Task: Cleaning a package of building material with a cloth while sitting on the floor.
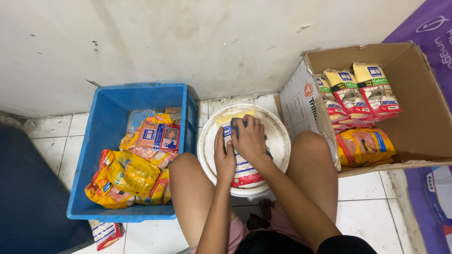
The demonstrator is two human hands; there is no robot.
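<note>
A yellow, white and red packet (243,170) lies flat on a round white lid (278,136) between my knees. My left hand (224,157) presses down on the packet's left side. Over its upper part, my right hand (250,139) holds a dark blue cloth (237,124) against the packet. To the left stands a blue plastic crate (113,106) with several orange and yellow packets (134,171) piled inside. On the right, an open cardboard box (419,89) holds several similar packets (358,91), some upright in a row and one orange packet (365,146) lying in front.
A rough white wall (188,42) runs behind the crate and box. White floor tiles (362,207) lie under everything. One more packet (106,233) sits on the floor at the crate's near corner. A dark mat (28,188) is at left, purple sheeting (433,197) at right.
</note>
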